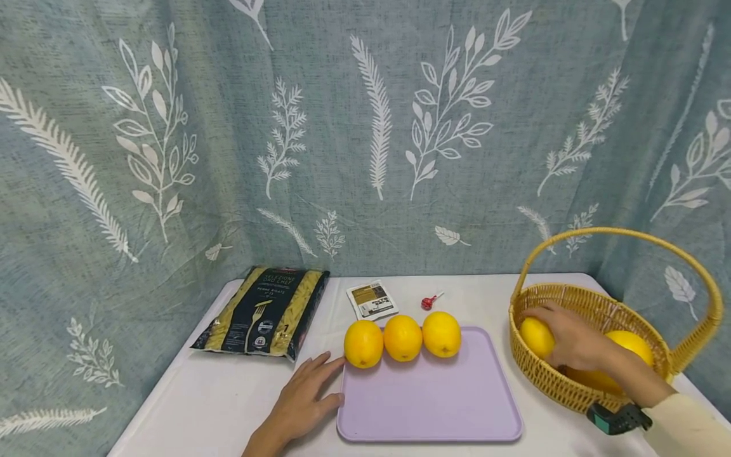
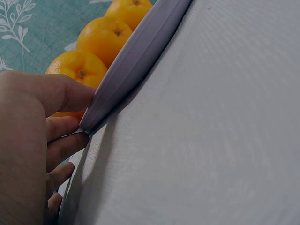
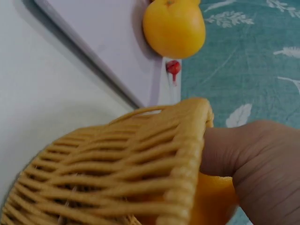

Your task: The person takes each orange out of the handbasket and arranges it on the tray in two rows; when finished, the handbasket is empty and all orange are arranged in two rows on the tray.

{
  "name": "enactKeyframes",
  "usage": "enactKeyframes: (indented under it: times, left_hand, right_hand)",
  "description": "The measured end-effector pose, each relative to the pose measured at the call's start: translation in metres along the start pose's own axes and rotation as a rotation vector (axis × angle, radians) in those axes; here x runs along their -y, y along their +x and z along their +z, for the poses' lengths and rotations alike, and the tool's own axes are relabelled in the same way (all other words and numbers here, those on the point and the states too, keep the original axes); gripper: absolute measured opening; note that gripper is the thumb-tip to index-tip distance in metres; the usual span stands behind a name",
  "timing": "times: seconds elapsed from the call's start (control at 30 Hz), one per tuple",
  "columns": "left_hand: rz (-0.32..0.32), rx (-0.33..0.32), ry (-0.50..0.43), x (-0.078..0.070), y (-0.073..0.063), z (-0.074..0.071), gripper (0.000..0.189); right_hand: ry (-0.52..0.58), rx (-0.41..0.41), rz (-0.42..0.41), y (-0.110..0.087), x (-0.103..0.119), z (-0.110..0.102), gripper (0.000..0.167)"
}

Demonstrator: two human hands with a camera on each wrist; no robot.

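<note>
Three oranges stand in a row along the back of a lilac tray; the left orange [image 1: 363,344] is closest to my left hand [image 1: 304,401]. This hand rests at the tray's left side, fingers spread, and its thumb and fingertips touch the tray's rim [image 2: 117,86] in the left wrist view. My right hand [image 1: 573,336] reaches into a wicker basket [image 1: 548,381] and grips an orange [image 1: 537,337] by its left wall. Another orange [image 1: 630,346] lies in the basket, partly behind the forearm. In the right wrist view the basket's weave hides most of the gripped orange [image 3: 213,199].
A bag of penne pasta [image 1: 265,311] lies at the back left. Behind the tray [image 1: 428,406] are a small flat packet [image 1: 372,300] and a red lollipop [image 1: 428,302]. The basket's tall handle [image 1: 617,231] arches over it. A patterned curtain [image 1: 365,127] hangs behind the table.
</note>
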State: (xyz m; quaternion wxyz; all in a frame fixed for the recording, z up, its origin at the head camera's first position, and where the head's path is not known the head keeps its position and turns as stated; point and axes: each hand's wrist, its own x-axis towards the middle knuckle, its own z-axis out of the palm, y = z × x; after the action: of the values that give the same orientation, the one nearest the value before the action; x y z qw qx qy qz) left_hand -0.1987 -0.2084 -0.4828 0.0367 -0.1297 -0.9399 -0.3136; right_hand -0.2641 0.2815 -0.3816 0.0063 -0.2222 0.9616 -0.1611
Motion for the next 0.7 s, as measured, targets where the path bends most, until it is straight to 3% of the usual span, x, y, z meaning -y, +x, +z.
enactKeyframes:
  times: [0.13,0.33,0.7]
  left_hand:
    - [0.003,-0.006,0.002,0.001,0.0,0.001,0.059]
    - [0.002,-0.003,0.009,0.002,0.001,0.0,0.059]
    - [0.006,0.002,0.004,0.002,0.001,0.0,0.059]
  right_hand:
    - [-0.059,-0.093,0.008,-0.001,0.004,-0.001,0.081]
    - [-0.058,-0.185,0.049,0.0,0.012,-0.004,0.084]
    - [-0.016,-0.265,0.039,0.001,0.023,-0.01,0.083]
